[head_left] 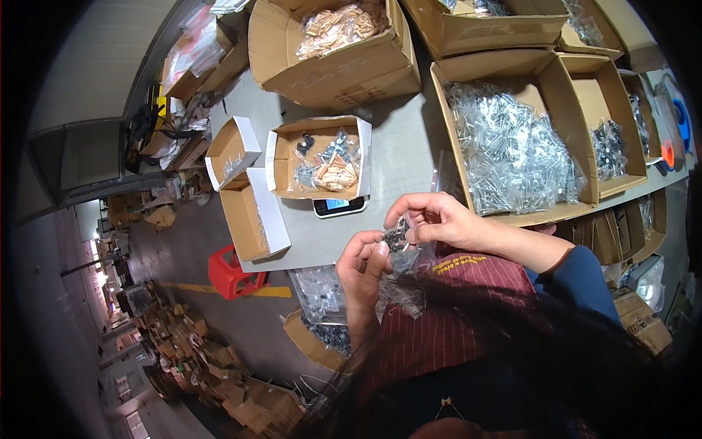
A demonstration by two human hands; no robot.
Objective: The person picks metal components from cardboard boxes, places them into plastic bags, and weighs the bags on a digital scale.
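Note:
A small clear plastic bag of dark little parts (397,235) is pinched between my two hands at the table's near edge. My left hand (362,265) is closed on its left side, thumb uppermost. From the right, my right hand (443,221) grips its upper edge with thumb and fingertips. Just beyond them, a shallow cardboard box (276,170) rests on a digital scale (341,207) with a lit blue display. Inside that box lie wooden dowels (338,174), bagged metal screws and some black parts.
Two small white-sided boxes (235,150) (270,212) stand left of the scale. A large carton of bagged metal fittings (512,146) is on the right, and a carton of wooden dowels (340,80) at the back. A red stool (235,272) stands on the floor at left.

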